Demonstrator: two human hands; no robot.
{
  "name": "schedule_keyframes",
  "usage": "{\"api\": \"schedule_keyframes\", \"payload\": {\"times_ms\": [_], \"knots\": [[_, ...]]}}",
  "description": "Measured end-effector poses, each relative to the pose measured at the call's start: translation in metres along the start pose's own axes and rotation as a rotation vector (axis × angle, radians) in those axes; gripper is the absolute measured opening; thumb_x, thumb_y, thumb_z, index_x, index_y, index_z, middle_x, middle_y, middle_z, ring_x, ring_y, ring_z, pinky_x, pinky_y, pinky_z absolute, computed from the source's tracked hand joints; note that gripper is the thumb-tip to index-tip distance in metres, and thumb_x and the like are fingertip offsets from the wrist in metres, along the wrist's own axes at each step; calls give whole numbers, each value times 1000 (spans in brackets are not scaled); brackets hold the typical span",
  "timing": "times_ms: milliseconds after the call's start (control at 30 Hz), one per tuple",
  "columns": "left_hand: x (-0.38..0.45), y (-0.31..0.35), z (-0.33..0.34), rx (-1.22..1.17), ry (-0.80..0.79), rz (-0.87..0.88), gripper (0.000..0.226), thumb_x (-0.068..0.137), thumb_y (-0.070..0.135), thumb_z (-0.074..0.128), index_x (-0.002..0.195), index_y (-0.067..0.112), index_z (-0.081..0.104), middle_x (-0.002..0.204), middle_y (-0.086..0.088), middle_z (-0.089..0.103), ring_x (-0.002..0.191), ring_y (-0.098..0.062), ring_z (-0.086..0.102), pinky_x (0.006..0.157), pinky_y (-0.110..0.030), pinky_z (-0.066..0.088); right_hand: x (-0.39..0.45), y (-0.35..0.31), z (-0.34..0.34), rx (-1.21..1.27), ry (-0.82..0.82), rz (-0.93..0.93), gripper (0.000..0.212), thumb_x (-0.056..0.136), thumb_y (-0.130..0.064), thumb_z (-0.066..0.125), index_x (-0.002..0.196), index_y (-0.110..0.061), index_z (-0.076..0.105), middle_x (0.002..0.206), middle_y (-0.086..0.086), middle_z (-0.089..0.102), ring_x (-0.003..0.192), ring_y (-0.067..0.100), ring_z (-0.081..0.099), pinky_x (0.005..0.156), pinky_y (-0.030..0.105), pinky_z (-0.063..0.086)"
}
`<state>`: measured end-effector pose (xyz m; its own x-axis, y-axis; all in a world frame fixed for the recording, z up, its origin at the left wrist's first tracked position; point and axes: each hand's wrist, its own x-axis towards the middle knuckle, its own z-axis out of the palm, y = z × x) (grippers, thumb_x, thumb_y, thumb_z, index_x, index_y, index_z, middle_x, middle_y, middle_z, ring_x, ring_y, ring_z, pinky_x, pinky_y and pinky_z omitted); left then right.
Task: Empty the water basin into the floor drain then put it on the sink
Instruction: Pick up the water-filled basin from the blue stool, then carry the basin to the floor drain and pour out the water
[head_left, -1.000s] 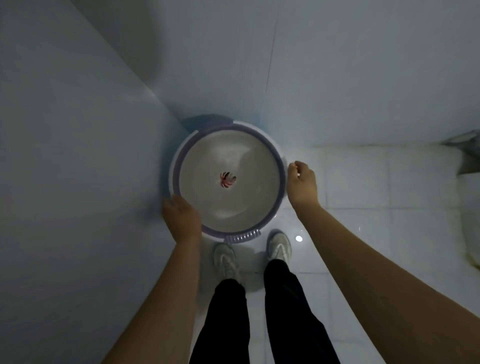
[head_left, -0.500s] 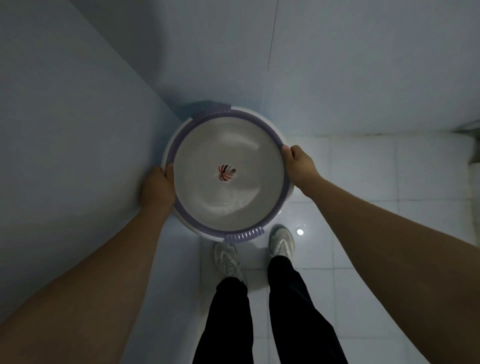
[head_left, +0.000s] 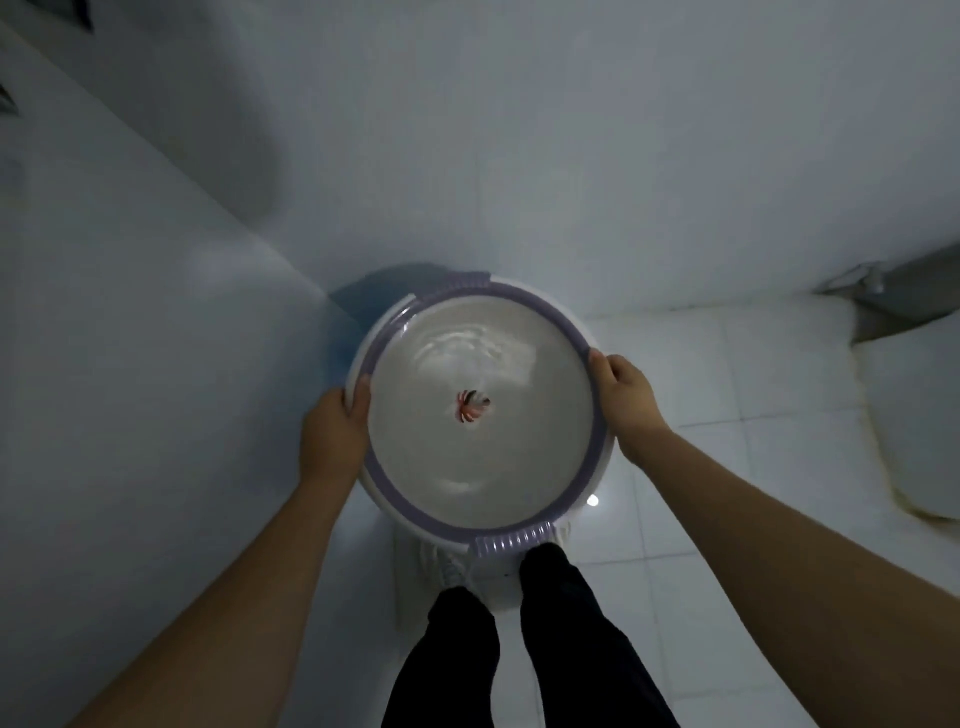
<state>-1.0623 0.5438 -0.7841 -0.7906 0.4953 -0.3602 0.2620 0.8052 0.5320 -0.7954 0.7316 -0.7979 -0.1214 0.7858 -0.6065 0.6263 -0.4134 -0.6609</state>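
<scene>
A round white water basin (head_left: 480, 467) with a purple rim and a small red flower print at its bottom is held level above the floor in front of me. Rippling water lies in it. My left hand (head_left: 332, 434) grips the rim on the left side. My right hand (head_left: 626, 402) grips the rim on the right side. The basin hides the floor beneath it, and no floor drain shows. The sink is not in view.
White walls meet in a corner (head_left: 311, 280) just behind and left of the basin. White floor tiles (head_left: 701, 467) spread to the right. A white toilet edge (head_left: 924, 426) sits at the far right. My legs (head_left: 519, 649) and shoes stand below the basin.
Both hands moved from reaching for the rim to gripping it, and the basin has come up off the floor toward me; the water now ripples.
</scene>
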Motion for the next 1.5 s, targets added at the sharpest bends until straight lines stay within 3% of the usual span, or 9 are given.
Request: {"api": "schedule_keyframes", "payload": {"times_ms": [133, 233, 400, 600, 800, 1000, 1133, 1367, 1500], "knots": [[-34, 52, -23, -113, 38, -23, 68, 106, 48, 33, 59, 3, 54, 55, 0, 54, 52, -8, 46, 46, -17, 32, -46, -15, -53, 137, 62, 21, 70, 90, -64, 43, 83, 5, 56, 73, 19, 58, 65, 21, 54, 60, 34, 46], [-55, 104, -47, -212, 38, -15, 64, 103, 48, 42, 52, 9, 44, 52, -4, 55, 47, -11, 46, 45, -23, 34, -80, -31, -99, 263, 100, 35, 75, 85, -69, 45, 86, 4, 61, 71, 16, 62, 64, 20, 56, 55, 29, 47], [-99, 196, -89, -468, -87, -40, 67, 97, 52, 51, 79, -12, 63, 75, -21, 70, 65, -26, 62, 60, -29, 46, -133, -78, -184, 368, 194, 6, 60, 92, -54, 51, 91, 4, 66, 88, 26, 70, 71, 24, 65, 69, 39, 55], [-150, 295, -133, -654, -394, -66, 33, 90, 43, 61, 65, 22, 65, 67, -5, 65, 58, -19, 58, 52, -25, 48, -186, -119, -280, 449, 309, -57, 36, 97, -40, 53, 68, -25, 66, 53, -19, 64, 45, -7, 61, 38, 8, 42], [-183, 356, -158, -703, -490, -100, 29, 67, 42, 71, 44, 34, 56, 58, 2, 59, 50, -17, 54, 57, -28, 45, -233, -143, -341, 565, 358, -31, 37, 95, -40, 56, 98, -7, 73, 88, 12, 72, 81, 28, 68, 81, 43, 56], [-205, 400, -164, -664, -575, -11, 23, 61, 53, 75, 57, 30, 75, 66, 1, 74, 54, -19, 70, 55, -33, 54, -287, -132, -375, 692, 493, -20, 34, 96, -38, 58, 75, -14, 71, 77, 12, 71, 68, 25, 66, 72, 36, 54], [-228, 419, -162, -644, -735, 84, 27, 63, 48, 72, 44, 31, 66, 57, 3, 66, 49, -16, 63, 53, -28, 50, -330, -112, -385, 746, 619, 5, 34, 94, -40, 59, 74, -15, 70, 70, 4, 71, 66, 18, 66, 61, 30, 52], [-291, 444, -143, -542, -908, 237, 30, 59, 46, 73, 75, 21, 77, 71, -3, 74, 59, -19, 69, 55, -28, 54, -410, -56, -393, 871, 842, 137, 33, 93, -41, 58, 97, -10, 69, 100, 14, 72, 89, 28, 68, 84, 41, 56], [-338, 455, -122, -470, -1011, 312, 24, 64, 45, 70, 71, 22, 73, 69, -1, 72, 55, -15, 67, 54, -25, 52, -457, -16, -405, 897, 945, 193, 45, 94, -42, 57, 116, -4, 67, 116, 21, 68, 105, 36, 65, 99, 50, 50]]}}
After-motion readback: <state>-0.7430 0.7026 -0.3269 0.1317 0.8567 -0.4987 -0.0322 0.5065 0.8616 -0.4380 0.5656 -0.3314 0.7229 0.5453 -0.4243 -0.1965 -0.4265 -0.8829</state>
